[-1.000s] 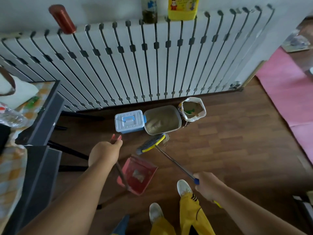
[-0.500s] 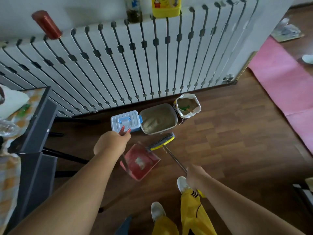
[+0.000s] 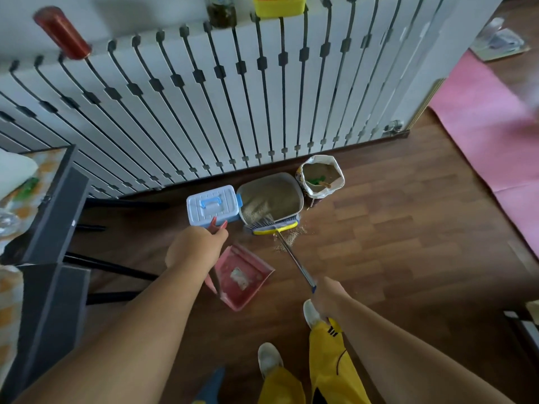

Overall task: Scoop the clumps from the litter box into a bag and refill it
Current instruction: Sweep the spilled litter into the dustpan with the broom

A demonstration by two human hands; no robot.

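Observation:
A grey litter box [image 3: 294,186] full of tan litter stands on the floor by the radiator. Right of it sits an open white bag [image 3: 338,185] of litter. My right hand [image 3: 328,295] grips the long handle of a yellow-and-blue broom [image 3: 274,227], whose head lies against the box's front edge. Spilled litter grains [image 3: 287,240] lie just in front of the box. My left hand [image 3: 198,247] holds the upright handle of a red dustpan [image 3: 242,275], which rests on the floor with a bit of white debris in it.
A white and blue plastic case [image 3: 211,204] stands left of the litter box. A white radiator cover [image 3: 204,106] runs behind. A dark table and chair frame [image 3: 55,217] fill the left. A pink mat [image 3: 484,118] lies at right. My shoes [image 3: 269,358] stand below.
The broom head has swung away from the dustpan and up against the litter box's front edge. The dustpan stays near my left hand. The view has shifted closer.

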